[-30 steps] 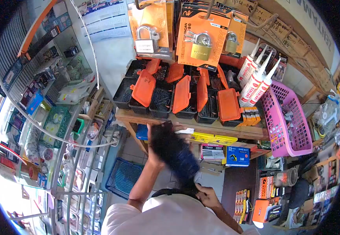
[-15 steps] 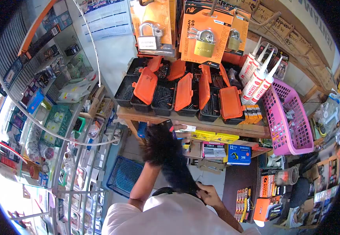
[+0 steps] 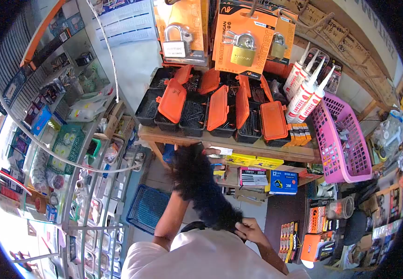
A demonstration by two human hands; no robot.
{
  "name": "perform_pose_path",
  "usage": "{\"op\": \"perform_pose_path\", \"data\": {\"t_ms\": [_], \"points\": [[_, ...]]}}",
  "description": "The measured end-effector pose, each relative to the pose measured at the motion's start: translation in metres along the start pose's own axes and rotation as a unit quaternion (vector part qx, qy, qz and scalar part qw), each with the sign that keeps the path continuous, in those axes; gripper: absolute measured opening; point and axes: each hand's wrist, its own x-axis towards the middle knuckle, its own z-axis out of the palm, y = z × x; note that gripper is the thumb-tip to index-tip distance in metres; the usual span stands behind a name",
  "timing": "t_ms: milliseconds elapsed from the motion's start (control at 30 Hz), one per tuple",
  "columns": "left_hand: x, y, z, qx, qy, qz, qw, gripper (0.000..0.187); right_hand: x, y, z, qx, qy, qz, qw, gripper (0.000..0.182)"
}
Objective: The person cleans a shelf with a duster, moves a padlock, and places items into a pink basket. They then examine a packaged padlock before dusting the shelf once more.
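A black fluffy duster [image 3: 206, 190] lies slantwise in front of the white shirt. My right hand [image 3: 251, 231] grips its lower right end. At the upper end, my left hand [image 3: 216, 160] is mostly hidden behind the black fluff; its fingertips show on the right side, curled round something dark with a small red edge that I cannot make out. Just beyond the left hand is the wooden shelf edge [image 3: 238, 147], bearing black boxes [image 3: 193, 114] of nails and screws with orange lids [image 3: 172, 102].
Padlocks on orange cards [image 3: 243, 42] hang above the boxes. White sealant tubes [image 3: 303, 100] and a pink basket [image 3: 338, 139] stand to the right. Glass shelving [image 3: 78, 176] with goods is on the left; a blue basket [image 3: 148, 209] is low down. Orange boxes [image 3: 316, 246] are lower right.
The duster has shifted, its lower end slightly up and right with my right hand. Its fluff now covers most of the dark object that showed at my left hand.
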Motion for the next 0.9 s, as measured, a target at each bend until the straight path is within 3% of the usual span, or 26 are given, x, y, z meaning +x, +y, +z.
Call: {"op": "perform_pose_path", "data": {"t_ms": [33,100,133,167,233,267,300,367,400,433,467,500,533,567,633,667,700,767,833,867,900], "points": [[-0.002,-0.004,0.003,0.0,-0.001,-0.001,1.0,0.073,-0.003,-0.006,-0.002,0.085,-0.028,0.053,0.995,0.034],[0.0,-0.008,0.045,-0.013,0.316,0.079,0.945,0.072,0.0,-0.013,-0.005,0.088,-0.035,0.064,0.993,0.034],[-0.004,-0.006,0.038,-0.023,0.26,0.065,0.963,0.07,0.0,-0.015,-0.005,0.09,-0.043,0.073,0.992,0.034],[-0.003,-0.005,0.042,-0.023,0.26,0.064,0.963,0.07,0.002,-0.011,-0.005,0.091,-0.043,0.074,0.992,0.034],[0.005,-0.004,0.058,-0.002,0.286,0.079,0.955,0.067,0.01,-0.003,-0.003,0.101,0.043,0.04,0.993,0.037],[0.008,-0.004,0.064,0.023,0.342,0.09,0.935,0.067,0.008,-0.007,-0.001,0.077,0.029,0.027,0.996,0.037],[0.005,-0.004,0.047,0.023,0.341,0.091,0.935,0.067,0.007,-0.009,-0.002,0.076,0.029,0.026,0.996,0.037],[0.002,0.002,0.013,0.036,0.019,-0.002,0.999,0.064,0.005,-0.012,-0.004,0.041,-0.032,0.047,0.998,0.038],[0.002,-0.001,0.015,-0.001,-0.007,0.03,1.0,0.064,0.005,-0.012,-0.005,0.024,-0.062,0.057,0.996,0.038],[0.0,-0.005,0.019,-0.001,-0.006,0.03,1.0,0.064,0.005,-0.011,-0.004,0.025,-0.063,0.057,0.996,0.038],[0.003,-0.004,0.04,-0.04,0.17,0.075,0.982,0.065,0.005,-0.01,-0.004,0.064,-0.024,0.075,0.995,0.038],[0.004,-0.003,0.05,-0.078,0.342,0.117,0.929,0.066,0.005,-0.008,-0.004,0.104,0.015,0.094,0.99,0.038],[-0.002,-0.003,0.036,-0.16,0.306,0.115,0.931,0.068,0.005,-0.004,-0.005,0.104,0.014,0.095,0.99,0.038],[-0.006,-0.004,0.022,-0.159,0.306,0.115,0.931,0.068,0.006,0.001,-0.007,0.082,-0.007,0.071,0.994,0.037],[0.003,0.0,0.024,-0.02,0.029,-0.006,0.999,0.067,0.008,0.0,-0.006,0.04,-0.047,0.018,0.998,0.036],[0.009,0.002,0.025,0.01,0.049,-0.012,0.999,0.071,0.008,-0.001,-0.006,0.041,-0.046,0.017,0.998,0.036],[-0.008,-0.006,0.039,-0.075,0.167,0.018,0.983,0.073,0.007,-0.003,-0.005,0.053,-0.017,0.039,0.998,0.035],[-0.004,-0.009,0.039,-0.045,0.276,0.071,0.958,0.073,0.006,-0.004,-0.005,0.065,0.01,0.061,0.996,0.034],[-0.01,-0.011,0.001,0.027,0.101,0.036,0.994,0.06,0.007,0.004,-0.009,0.027,-0.055,0.023,0.998,0.035],[-0.014,-0.016,-0.02,0.052,0.077,0.022,0.995,0.066,0.008,-0.001,-0.007,0.028,-0.053,0.022,0.998,0.035],[-0.009,-0.013,0.0,0.051,0.077,0.02,0.996,0.066,0.007,-0.01,-0.002,0.057,-0.005,0.034,0.998,0.035]]}}
